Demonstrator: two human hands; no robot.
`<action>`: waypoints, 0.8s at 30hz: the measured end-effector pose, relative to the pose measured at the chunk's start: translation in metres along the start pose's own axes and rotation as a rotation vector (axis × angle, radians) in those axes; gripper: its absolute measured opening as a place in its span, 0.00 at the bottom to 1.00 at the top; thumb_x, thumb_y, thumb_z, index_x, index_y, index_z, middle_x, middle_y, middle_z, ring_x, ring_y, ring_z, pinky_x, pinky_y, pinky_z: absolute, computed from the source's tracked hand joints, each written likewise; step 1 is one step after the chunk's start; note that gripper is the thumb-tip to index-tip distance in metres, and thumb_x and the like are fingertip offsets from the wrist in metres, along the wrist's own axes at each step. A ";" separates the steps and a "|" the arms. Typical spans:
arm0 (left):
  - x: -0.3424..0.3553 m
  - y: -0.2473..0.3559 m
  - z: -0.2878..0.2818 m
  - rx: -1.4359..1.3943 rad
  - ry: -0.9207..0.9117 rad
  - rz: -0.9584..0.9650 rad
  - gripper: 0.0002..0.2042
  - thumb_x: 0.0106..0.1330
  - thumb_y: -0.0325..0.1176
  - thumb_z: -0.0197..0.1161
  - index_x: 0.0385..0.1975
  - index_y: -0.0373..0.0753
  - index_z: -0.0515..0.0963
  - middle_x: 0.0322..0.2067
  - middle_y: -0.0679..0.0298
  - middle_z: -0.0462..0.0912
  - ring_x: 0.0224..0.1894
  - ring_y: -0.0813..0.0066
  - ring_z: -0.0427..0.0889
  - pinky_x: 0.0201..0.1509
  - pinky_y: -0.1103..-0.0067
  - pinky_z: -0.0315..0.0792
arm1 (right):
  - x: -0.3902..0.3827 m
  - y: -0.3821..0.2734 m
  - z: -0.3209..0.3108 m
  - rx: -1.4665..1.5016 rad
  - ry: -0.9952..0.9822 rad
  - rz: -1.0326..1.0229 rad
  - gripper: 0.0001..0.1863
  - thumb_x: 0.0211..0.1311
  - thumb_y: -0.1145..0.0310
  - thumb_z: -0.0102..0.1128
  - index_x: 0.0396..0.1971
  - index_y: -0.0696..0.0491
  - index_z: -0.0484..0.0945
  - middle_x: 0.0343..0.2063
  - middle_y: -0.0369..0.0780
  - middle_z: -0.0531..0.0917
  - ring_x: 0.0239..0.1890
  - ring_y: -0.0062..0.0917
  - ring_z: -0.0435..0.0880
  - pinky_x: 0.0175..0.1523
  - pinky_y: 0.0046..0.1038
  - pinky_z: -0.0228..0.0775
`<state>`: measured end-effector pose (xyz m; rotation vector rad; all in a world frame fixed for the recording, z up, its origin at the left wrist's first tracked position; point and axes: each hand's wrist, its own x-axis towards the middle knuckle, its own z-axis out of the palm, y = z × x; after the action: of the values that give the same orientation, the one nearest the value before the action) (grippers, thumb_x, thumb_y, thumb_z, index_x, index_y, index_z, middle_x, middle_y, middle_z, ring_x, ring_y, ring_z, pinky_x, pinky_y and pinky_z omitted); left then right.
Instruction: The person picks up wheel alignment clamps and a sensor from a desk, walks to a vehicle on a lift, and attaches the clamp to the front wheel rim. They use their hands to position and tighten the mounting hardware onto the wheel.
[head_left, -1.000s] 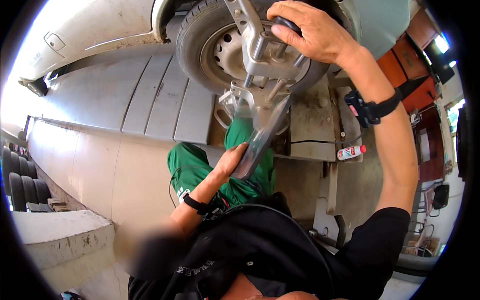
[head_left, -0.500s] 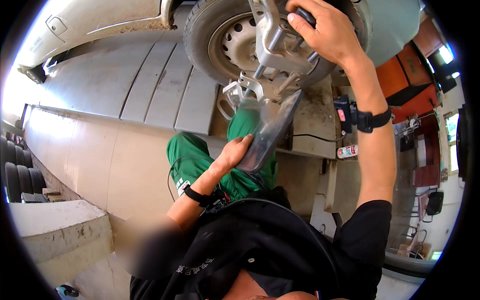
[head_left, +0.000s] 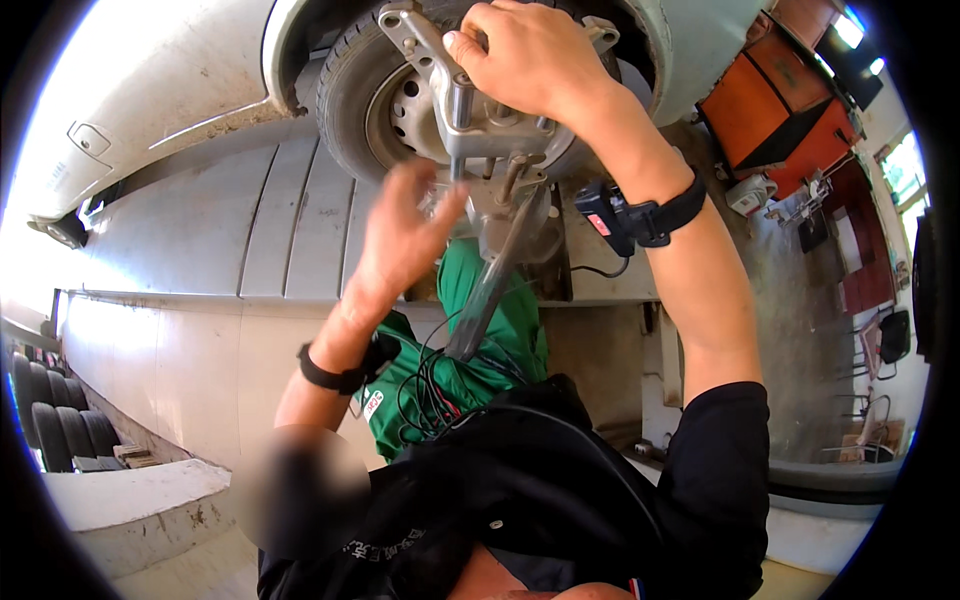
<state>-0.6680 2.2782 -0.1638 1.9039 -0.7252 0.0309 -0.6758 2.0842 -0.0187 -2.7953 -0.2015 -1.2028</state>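
Observation:
A metal wheel clamp with steel rods stands against the car wheel, a steel rim in a dusty tyre. At the top, my right hand is closed over the clamp's upper part; the exact piece inside its fingers is hidden. My left hand is raised beside the clamp's lower bracket, fingers apart and somewhat blurred, holding nothing that I can see. From the bracket a clear plastic panel extends toward me above my green trousers, seen nearly edge-on.
Pale car bodywork arches around the wheel. A grey platform lies below it. Thin black cables hang over my lap. Tyres stand at far left, and an orange cabinet is at the back right.
My left hand has let go of the clear panel and moved up and left. The panel has turned nearly edge-on. The clamp and my right hand appear further left as the view shifted.

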 end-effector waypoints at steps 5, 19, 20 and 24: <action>0.085 0.105 0.005 0.121 0.265 0.472 0.38 0.53 0.49 0.74 0.53 0.22 0.69 0.49 0.38 0.77 0.54 0.44 0.78 0.58 0.63 0.74 | 0.006 0.029 -0.018 0.757 -0.040 0.204 0.22 0.76 0.51 0.50 0.49 0.57 0.76 0.40 0.44 0.83 0.46 0.29 0.82 0.51 0.30 0.73; 0.159 0.116 0.025 0.510 0.246 0.766 0.11 0.57 0.39 0.66 0.31 0.39 0.79 0.31 0.56 0.79 0.32 0.57 0.81 0.31 0.66 0.75 | -0.014 0.116 0.019 0.064 0.307 0.067 0.17 0.75 0.58 0.47 0.31 0.57 0.70 0.29 0.50 0.75 0.33 0.49 0.76 0.39 0.46 0.69; 0.169 0.105 0.022 0.514 0.301 1.043 0.07 0.57 0.36 0.65 0.28 0.41 0.77 0.27 0.60 0.76 0.28 0.59 0.78 0.27 0.65 0.72 | -0.011 0.112 0.023 0.063 0.400 -0.026 0.15 0.74 0.61 0.47 0.30 0.57 0.70 0.28 0.50 0.74 0.32 0.49 0.75 0.39 0.46 0.69; 0.168 0.111 -0.006 0.206 -0.166 0.753 0.16 0.52 0.38 0.71 0.37 0.35 0.80 0.30 0.57 0.80 0.32 0.65 0.80 0.35 0.70 0.73 | -0.011 0.126 0.025 0.023 0.347 -0.030 0.13 0.74 0.64 0.48 0.30 0.57 0.70 0.28 0.49 0.73 0.32 0.48 0.75 0.38 0.46 0.68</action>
<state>-0.5840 2.1745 -0.0120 1.7296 -1.5668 0.4360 -0.6457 1.9622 -0.0478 -2.5168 -0.2283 -1.6516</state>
